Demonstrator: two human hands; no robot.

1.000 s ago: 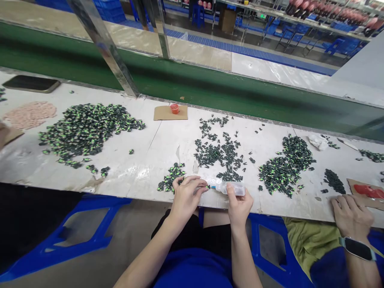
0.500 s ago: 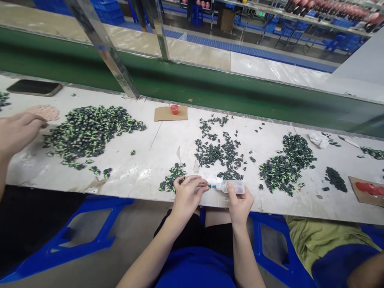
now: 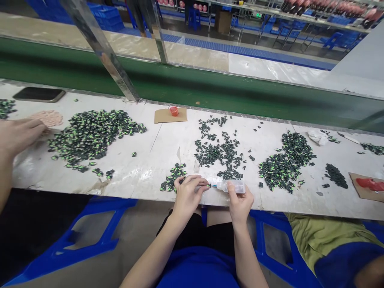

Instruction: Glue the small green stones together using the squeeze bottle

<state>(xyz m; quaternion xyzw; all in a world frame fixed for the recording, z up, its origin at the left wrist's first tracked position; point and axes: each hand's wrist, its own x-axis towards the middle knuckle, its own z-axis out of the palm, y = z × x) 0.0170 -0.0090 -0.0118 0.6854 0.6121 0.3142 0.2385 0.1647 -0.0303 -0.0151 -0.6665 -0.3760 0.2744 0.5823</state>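
Observation:
In my right hand is a clear squeeze bottle lying sideways, its thin blue tip pointing left. The tip meets or nearly meets a small dark piece with a bit of green, pinched between the fingertips of my left hand. A small pile of black-and-green pieces lies just beyond my left fingers. Farther up, loose dark slender pieces are scattered over the white table.
A larger black-and-green pile spreads to the left, near another person's hand. To the right lies one more pile. A small red cup stands on cardboard at the back. A metal post rises behind.
The view has shifted slightly. My hands hold nearly the same pose, bottle tip at the small piece. The other person's hand at left has moved a little.

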